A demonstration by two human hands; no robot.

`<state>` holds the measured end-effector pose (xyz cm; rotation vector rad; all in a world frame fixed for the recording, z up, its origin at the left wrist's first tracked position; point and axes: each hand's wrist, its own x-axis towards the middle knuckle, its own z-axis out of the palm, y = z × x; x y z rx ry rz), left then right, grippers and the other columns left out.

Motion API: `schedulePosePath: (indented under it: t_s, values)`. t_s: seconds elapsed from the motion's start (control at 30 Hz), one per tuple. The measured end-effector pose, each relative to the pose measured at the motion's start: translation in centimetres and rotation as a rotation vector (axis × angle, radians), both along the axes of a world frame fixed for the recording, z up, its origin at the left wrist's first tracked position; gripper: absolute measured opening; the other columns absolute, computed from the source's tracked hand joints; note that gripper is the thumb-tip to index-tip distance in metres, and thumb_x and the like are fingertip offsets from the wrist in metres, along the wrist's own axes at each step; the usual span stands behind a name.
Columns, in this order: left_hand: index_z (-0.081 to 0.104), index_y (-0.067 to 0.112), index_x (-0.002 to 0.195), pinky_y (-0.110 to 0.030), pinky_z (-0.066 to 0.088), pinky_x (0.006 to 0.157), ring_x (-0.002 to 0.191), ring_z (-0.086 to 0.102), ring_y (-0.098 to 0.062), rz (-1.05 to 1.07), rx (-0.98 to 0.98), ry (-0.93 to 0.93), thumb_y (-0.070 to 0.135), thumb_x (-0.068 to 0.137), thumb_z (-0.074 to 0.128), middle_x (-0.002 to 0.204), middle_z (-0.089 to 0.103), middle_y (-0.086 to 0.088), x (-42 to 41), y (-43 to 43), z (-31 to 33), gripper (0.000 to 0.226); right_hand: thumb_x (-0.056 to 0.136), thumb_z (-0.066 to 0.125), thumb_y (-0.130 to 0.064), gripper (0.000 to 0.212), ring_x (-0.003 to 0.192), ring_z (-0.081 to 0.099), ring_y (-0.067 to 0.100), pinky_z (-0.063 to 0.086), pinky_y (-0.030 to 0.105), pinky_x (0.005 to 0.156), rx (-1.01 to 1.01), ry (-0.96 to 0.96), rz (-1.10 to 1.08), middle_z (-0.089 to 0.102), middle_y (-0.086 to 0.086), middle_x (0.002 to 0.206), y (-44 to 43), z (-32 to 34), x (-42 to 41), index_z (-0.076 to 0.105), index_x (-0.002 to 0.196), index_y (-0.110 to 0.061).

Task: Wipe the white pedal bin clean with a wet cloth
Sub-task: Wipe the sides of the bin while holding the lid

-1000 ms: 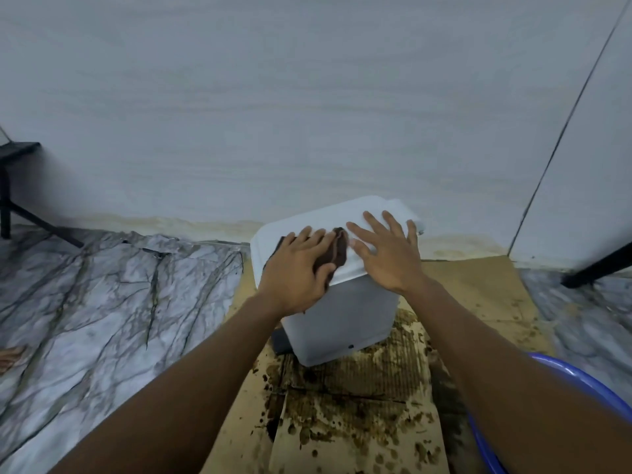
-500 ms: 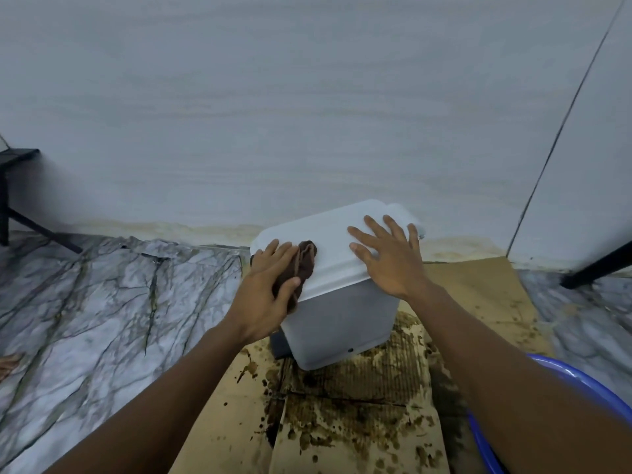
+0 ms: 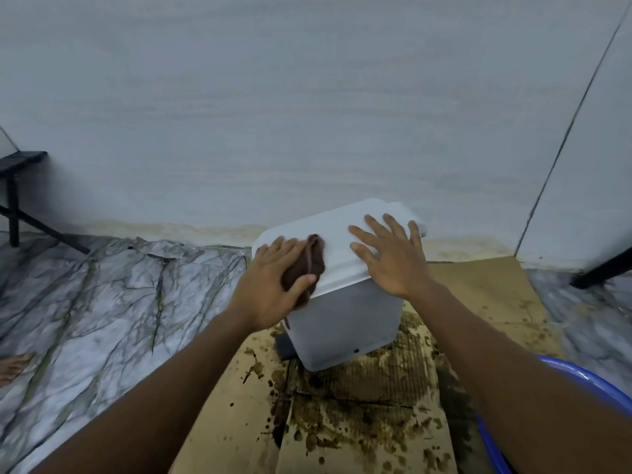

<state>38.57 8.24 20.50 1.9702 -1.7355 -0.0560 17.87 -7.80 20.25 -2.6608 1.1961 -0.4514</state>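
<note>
The white pedal bin stands on wet, stained cardboard near the wall, its lid shut. My left hand grips a dark brown cloth and presses it on the left part of the lid, the thumb curled under the cloth. My right hand lies flat with spread fingers on the right part of the lid. The bin's dark pedal shows at its lower left.
The cardboard sheet carries dark wet blotches in front of the bin. A blue basin rim sits at the lower right. Black furniture legs stand at far left and far right. Marble-patterned floor spreads to the left; a bare foot is at the left edge.
My left hand with the cloth slid left across the lid to its left edge, then came slightly back towards the middle. My right hand stayed flat on the lid.
</note>
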Motion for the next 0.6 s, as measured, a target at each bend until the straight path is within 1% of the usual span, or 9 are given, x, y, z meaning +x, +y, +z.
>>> schedulePosePath:
  t_s: [0.07, 0.17, 0.23, 0.27, 0.33, 0.4, 0.43, 0.5, 0.6]
  values:
    - [0.029, 0.03, 0.162, -0.039, 0.008, 0.129, 0.158, 0.006, -0.011, 0.071, 0.007, 0.123, 0.069, 0.094, 0.042, 0.169, 0.024, 0.008, 0.5, 1.0, -0.2, 0.079, 0.103, 0.019, -0.059, 0.049, 0.155, 0.008, 0.016, -0.003, 0.051, 0.122, -0.044, 0.017, -0.015, 0.019, -0.016, 0.166, 0.1, 0.2, -0.1, 0.031, 0.15, -0.052]
    - [0.032, 0.031, 0.161, -0.041, 0.006, 0.129, 0.158, 0.001, -0.009, 0.134, -0.027, 0.228, 0.072, 0.092, 0.039, 0.17, 0.021, 0.01, -0.5, 0.1, -0.4, 0.081, 0.102, 0.025, -0.059, 0.047, 0.148, 0.025, 0.014, 0.01, 0.05, 0.116, -0.099, -0.035, -0.026, 0.036, -0.018, 0.158, -1.0, 1.0, -0.4, 0.046, 0.143, -0.049]
    - [0.034, 0.03, 0.16, -0.04, 0.006, 0.129, 0.159, 0.002, -0.01, 0.173, -0.042, 0.259, 0.071, 0.091, 0.038, 0.17, 0.022, 0.009, -0.8, -0.7, -0.3, 0.08, 0.092, 0.028, -0.073, 0.059, 0.144, 0.03, 0.012, 0.014, 0.05, 0.114, -0.118, -0.04, 0.006, 0.043, -0.018, 0.153, -2.3, 1.6, -0.7, 0.052, 0.138, -0.046]
    - [0.036, 0.03, 0.16, -0.041, 0.006, 0.128, 0.159, 0.003, -0.011, 0.191, -0.049, 0.28, 0.07, 0.091, 0.039, 0.17, 0.023, 0.008, -0.7, -1.1, -0.3, 0.08, 0.083, 0.028, -0.082, 0.07, 0.145, 0.028, 0.013, 0.014, 0.05, 0.116, -0.116, -0.024, 0.043, 0.043, -0.017, 0.153, -2.9, 1.8, -0.8, 0.051, 0.139, -0.046]
    - [0.042, 0.026, 0.157, -0.044, 0.01, 0.127, 0.159, 0.007, -0.015, 0.228, -0.074, 0.334, 0.066, 0.091, 0.042, 0.169, 0.026, 0.005, -0.2, -1.9, 0.0, 0.077, 0.068, 0.031, -0.096, 0.09, 0.151, 0.017, 0.014, 0.009, 0.057, 0.12, -0.077, 0.015, 0.119, 0.034, -0.016, 0.158, -4.0, 2.0, -1.1, 0.043, 0.144, -0.049]
    - [0.047, 0.023, 0.154, -0.046, 0.013, 0.126, 0.157, 0.013, -0.017, 0.276, -0.106, 0.377, 0.064, 0.089, 0.045, 0.167, 0.03, 0.002, 0.1, -2.5, 0.2, 0.076, 0.057, 0.036, -0.103, 0.106, 0.154, 0.006, 0.013, 0.002, 0.062, 0.121, -0.023, 0.029, 0.149, 0.022, -0.017, 0.163, -5.1, 1.9, -1.2, 0.033, 0.149, -0.051]
    - [0.048, 0.023, 0.153, -0.043, 0.015, 0.125, 0.156, 0.016, -0.017, 0.294, -0.118, 0.386, 0.065, 0.088, 0.046, 0.167, 0.032, 0.002, 0.1, -2.7, 0.2, 0.077, 0.053, 0.039, -0.104, 0.113, 0.155, 0.004, 0.013, 0.001, 0.063, 0.121, 0.001, 0.013, 0.145, 0.019, -0.018, 0.164, -5.6, 1.8, -1.3, 0.031, 0.151, -0.049]
    - [0.051, 0.024, 0.151, -0.034, 0.019, 0.12, 0.154, 0.022, -0.016, 0.308, -0.142, 0.378, 0.067, 0.086, 0.047, 0.164, 0.037, 0.003, 0.0, -3.0, -0.1, 0.078, 0.044, 0.045, -0.105, 0.123, 0.155, 0.004, 0.012, 0.006, 0.062, 0.122, 0.058, -0.057, 0.108, 0.019, -0.02, 0.164, -6.3, 1.8, -1.6, 0.031, 0.152, -0.046]
    - [0.054, 0.023, 0.149, -0.026, 0.018, 0.111, 0.148, 0.027, -0.012, 0.309, -0.186, 0.353, 0.072, 0.081, 0.046, 0.158, 0.045, 0.004, -0.4, -2.9, -0.7, 0.084, 0.04, 0.052, -0.103, 0.122, 0.153, 0.008, 0.011, 0.017, 0.058, 0.121, 0.124, -0.181, 0.073, 0.024, -0.022, 0.161, -6.1, 1.4, -2.1, 0.04, 0.148, -0.046]
